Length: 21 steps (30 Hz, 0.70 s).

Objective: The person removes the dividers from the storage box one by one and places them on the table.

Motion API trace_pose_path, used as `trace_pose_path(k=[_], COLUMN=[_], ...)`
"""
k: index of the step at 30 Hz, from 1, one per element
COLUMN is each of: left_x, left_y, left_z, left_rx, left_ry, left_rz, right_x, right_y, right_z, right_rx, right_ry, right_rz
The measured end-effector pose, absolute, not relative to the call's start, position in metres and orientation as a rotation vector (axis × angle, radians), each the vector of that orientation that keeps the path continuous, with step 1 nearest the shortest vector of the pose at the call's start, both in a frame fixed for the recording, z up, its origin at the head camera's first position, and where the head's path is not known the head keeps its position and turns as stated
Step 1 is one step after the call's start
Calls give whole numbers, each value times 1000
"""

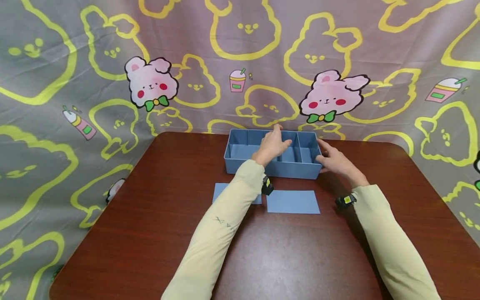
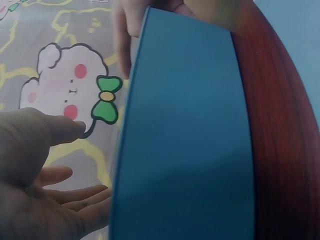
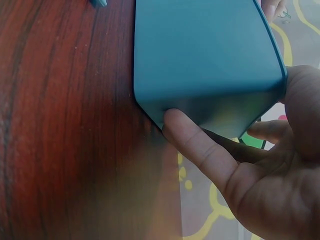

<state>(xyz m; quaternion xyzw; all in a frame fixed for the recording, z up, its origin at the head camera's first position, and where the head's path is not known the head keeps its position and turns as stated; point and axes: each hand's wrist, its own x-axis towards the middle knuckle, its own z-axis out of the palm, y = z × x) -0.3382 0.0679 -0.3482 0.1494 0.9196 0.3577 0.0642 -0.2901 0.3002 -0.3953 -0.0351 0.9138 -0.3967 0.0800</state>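
A blue plastic box (image 1: 292,171) with upright dividers stands at the back of the table; its inside is split into several compartments. My left hand (image 1: 271,143) hovers over the middle of it, fingers spread. The left wrist view shows that hand (image 2: 45,180) beside the box's long wall (image 2: 185,120), holding nothing. At the box's right end is my right hand (image 1: 335,160). In the right wrist view a nearly straight finger (image 3: 195,140) touches the outer end wall low down, and the thumb lies near the rim. The left forearm hides part of the box front.
Two flat blue rectangular pieces lie on the table in front of the box: the right piece (image 1: 293,202) shows fully, the left piece (image 1: 221,192) is partly under the left sleeve. Behind the brown table (image 1: 285,258) hangs a patterned curtain (image 1: 210,37).
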Motion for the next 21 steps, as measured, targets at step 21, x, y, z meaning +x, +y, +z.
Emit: trace_pose_path(k=[21], left_x=[-342], left_y=[82], left_z=[-356], left_rx=[323], left_ry=[2672], left_rz=[895], right_x=[-290], right_y=[301], right_z=[-396], right_rx=[-87], right_ry=[2720], right_rz=[-1182])
